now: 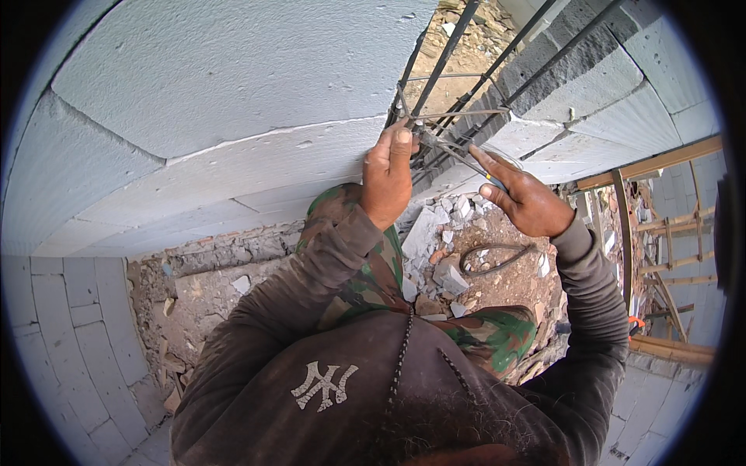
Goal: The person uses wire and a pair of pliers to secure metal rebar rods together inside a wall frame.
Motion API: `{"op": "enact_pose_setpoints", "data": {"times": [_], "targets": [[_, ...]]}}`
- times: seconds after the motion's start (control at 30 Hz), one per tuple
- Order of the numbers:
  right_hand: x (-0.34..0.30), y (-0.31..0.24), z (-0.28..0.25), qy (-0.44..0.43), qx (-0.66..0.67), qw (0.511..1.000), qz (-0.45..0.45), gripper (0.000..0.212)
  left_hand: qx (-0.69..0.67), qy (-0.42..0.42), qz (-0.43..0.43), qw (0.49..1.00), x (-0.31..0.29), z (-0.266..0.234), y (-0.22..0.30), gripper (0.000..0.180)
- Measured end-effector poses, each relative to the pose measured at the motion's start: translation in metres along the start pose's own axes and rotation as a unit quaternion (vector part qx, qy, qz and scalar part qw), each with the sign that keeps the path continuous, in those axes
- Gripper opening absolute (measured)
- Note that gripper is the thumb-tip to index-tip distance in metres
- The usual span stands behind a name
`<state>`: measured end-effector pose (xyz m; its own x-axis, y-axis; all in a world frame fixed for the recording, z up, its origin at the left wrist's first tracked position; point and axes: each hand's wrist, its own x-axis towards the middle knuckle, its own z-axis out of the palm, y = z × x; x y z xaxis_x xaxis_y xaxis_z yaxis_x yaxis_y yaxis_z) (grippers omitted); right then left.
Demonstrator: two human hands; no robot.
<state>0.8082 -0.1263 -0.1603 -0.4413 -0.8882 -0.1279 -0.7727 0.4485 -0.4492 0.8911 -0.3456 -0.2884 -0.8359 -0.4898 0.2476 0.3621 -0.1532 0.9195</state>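
Observation:
Upright dark steel reinforcing bars [444, 58] stand in a gap between two pale block walls, ringed by thin steel stirrups [465, 114]. My left hand [386, 177] is closed at the left bars, thumb up, its fingertips partly hidden behind them. My right hand [530, 200] is closed round pincers [471, 163] with a blue-grey grip. Their metal end reaches left to the crossing of bar and stirrup, close to my left fingertips. Thin loose wire [509, 155] curves out beside the bars; the exact bite of the jaws is too small to tell.
A large pale block wall [241, 85] rises close on my left, another block wall [598, 97] at the right. Broken block pieces [447, 276] and a coil of wire [497, 260] lie on the ground by my knees. Wooden framing [653, 163] stands far right.

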Motion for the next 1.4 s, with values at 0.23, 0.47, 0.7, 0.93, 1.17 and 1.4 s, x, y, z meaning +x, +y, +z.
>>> {"op": "enact_pose_setpoints", "data": {"times": [0.23, 0.47, 0.7, 0.93, 1.17, 1.4], "targets": [[0.001, -0.001, 0.0, 0.002, -0.002, 1.0, 0.007, 0.062, 0.018, 0.004, 0.019, 1.0, 0.001, -0.001, -0.002, 0.046], [0.003, -0.004, -0.007, 0.014, -0.015, 1.0, 0.019, 0.055, 0.014, -0.005, 0.009, 1.0, 0.001, -0.002, -0.003, 0.047], [0.006, -0.008, -0.013, 0.051, -0.152, 0.986, 0.036, 0.037, 0.012, -0.001, 0.0, 1.0, -0.001, 0.0, 0.001, 0.048], [0.018, 0.003, -0.007, -0.101, 0.174, 0.956, 0.214, 0.054, 0.011, 0.0, 0.014, 1.0, 0.0, 0.002, 0.01, 0.042], [0.026, 0.032, 0.014, -0.18, 0.364, 0.906, 0.121, 0.041, -0.002, 0.01, -0.003, 1.0, 0.0, 0.003, 0.008, 0.045], [0.015, 0.024, 0.018, -0.11, 0.406, 0.899, 0.119, 0.041, -0.037, -0.02, -0.02, 0.999, 0.001, -0.001, 0.001, 0.048]]}}
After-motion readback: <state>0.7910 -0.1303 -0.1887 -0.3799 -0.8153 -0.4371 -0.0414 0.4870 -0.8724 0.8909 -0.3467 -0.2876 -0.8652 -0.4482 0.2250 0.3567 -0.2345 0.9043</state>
